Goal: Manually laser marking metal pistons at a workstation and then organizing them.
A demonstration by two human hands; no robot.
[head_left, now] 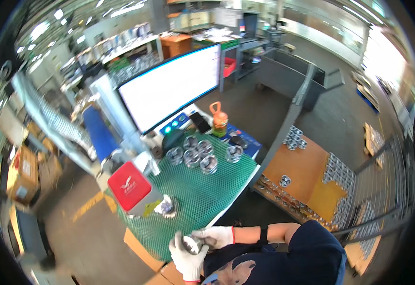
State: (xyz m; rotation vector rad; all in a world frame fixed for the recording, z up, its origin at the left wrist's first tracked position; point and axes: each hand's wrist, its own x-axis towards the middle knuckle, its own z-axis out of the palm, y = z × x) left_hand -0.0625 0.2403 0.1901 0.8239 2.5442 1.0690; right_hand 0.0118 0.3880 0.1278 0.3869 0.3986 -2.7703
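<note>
Both of my hands wear white knit gloves and meet at the near edge of a green mesh mat. Between them is a round, shiny metal part with a hollow face. My left hand wraps its near and left side. From the right, my right hand closes its fingers on the same part. Just beyond stands a box-shaped machine with a red top, and a bright metal part sits against its right side. Several similar metal parts cluster at the mat's far end.
Behind the mat are a large lit monitor, a phone and an orange-topped bottle. To the right, a cage cart holds brown sheets with rows of metal parts. A blue cylinder rises at left.
</note>
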